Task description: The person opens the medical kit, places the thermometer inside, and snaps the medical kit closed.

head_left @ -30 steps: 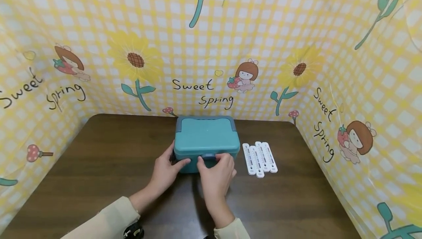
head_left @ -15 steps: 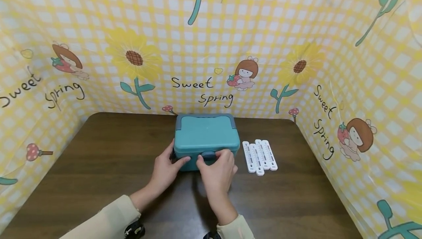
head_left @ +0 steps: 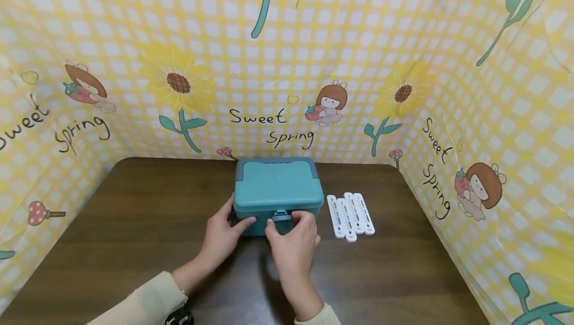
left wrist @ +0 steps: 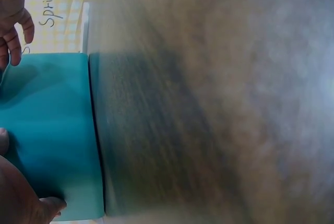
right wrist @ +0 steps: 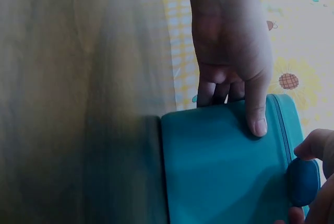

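Observation:
A teal lunch box (head_left: 279,183) with its lid down stands on the table in the head view. My left hand (head_left: 220,238) grips the box's left side, thumb on the front wall; its fingers are partly hidden along that side. At the front, my right hand (head_left: 293,240) pinches the dark blue latch (head_left: 282,218) between thumb and fingers. The latch tilts outward from the lid, and a small clasp shows above it. In the right wrist view, my left thumb (right wrist: 257,122) lies flat on the box's front.
Several white strips (head_left: 351,217) with printed scales lie side by side to the right of the box on the brown wooden table (head_left: 148,215). A yellow checked cloth (head_left: 251,66) rises around the table's back and sides.
The latch has swung outward and down from the lid's front under my right hand's pinch. My left hand keeps its hold on the box. The head view has shifted slightly.

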Demonstrator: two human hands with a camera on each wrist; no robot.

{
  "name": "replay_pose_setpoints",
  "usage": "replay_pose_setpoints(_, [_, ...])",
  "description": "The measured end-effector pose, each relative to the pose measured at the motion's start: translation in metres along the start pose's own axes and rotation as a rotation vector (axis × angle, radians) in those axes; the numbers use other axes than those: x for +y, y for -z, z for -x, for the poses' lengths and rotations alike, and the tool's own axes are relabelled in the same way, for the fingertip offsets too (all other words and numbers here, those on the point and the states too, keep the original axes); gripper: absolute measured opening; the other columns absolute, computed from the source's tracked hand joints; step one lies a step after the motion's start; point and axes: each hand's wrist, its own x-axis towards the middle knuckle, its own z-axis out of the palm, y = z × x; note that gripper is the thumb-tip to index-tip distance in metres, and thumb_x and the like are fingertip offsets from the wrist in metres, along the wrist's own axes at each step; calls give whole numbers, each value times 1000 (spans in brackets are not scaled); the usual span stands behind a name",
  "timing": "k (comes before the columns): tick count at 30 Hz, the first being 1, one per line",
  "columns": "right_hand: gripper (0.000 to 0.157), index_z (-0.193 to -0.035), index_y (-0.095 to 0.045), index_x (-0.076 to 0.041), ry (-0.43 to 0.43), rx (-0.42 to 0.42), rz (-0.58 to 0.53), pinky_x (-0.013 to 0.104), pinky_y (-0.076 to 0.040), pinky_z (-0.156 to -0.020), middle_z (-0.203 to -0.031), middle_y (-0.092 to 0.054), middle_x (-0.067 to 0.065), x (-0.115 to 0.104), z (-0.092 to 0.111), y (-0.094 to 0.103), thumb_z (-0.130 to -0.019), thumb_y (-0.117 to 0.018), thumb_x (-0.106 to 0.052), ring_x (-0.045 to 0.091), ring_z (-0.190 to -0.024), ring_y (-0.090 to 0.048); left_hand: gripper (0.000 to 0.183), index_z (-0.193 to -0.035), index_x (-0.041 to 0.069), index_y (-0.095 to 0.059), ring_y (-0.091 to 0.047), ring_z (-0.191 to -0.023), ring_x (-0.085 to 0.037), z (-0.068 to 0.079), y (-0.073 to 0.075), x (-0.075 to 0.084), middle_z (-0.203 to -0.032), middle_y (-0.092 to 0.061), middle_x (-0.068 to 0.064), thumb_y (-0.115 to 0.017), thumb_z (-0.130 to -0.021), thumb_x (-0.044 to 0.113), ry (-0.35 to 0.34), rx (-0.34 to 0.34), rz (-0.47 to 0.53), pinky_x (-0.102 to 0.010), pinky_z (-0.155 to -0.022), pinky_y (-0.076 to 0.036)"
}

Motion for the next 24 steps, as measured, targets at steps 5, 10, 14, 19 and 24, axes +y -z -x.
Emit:
replay_pose_setpoints(5, [53, -104, -55, -16, -25, -2, -39, 48, -40, -90, -99, -58, 1, 3, 6, 0, -73, -93, -34, 21, -98, -58, 91, -162, 13, -28, -49, -142, -29, 1, 0, -2, -158, -45, -12, -79, -91, 37, -9, 1, 0, -49, -104, -52])
replay_pose_setpoints(10, [51, -103, -55, -16, -35, -20, -79, 50, -40, -93, -101, -59, 2, 7, 7, -1, -73, -93, -31, 23, -102, -59, 91, -162, 13, -30, -49, -141, -30, 0, 1, -1, -157, -46, -13, -79, -90, 38, -15, 6, 3, -49, -104, -52])
replay_pose_setpoints(14, [50, -103, -55, -15, -10, -22, -101, 50, -39, -94, -103, -59, 3, 11, 8, -4, -74, -93, -28, 24, -103, -59, 92, -162, 12, -31, -50, -140, -29, 1, 3, -2, -157, -47, -13, -80, -89, 40, -4, 6, 10, -48, -103, -53])
replay_pose_setpoints(19, [50, -104, -55, -14, 22, -6, -126, 50, -39, -94, -104, -58, 4, 18, 9, -8, -74, -93, -24, 25, -103, -59, 92, -160, 11, -34, -51, -139, -30, 0, 3, -4, -156, -48, -14, -81, -88, 40, -3, 8, 14, -46, -102, -53])
replay_pose_setpoints(24, [51, -104, -56, -12, 63, -13, -108, 51, -38, -96, -103, -59, 4, 22, 8, -8, -73, -95, -24, 24, -104, -59, 90, -159, 9, -36, -51, -139, -30, -1, 6, -4, -155, -49, -15, -82, -87, 38, -6, 1, 22, -45, -103, -52])
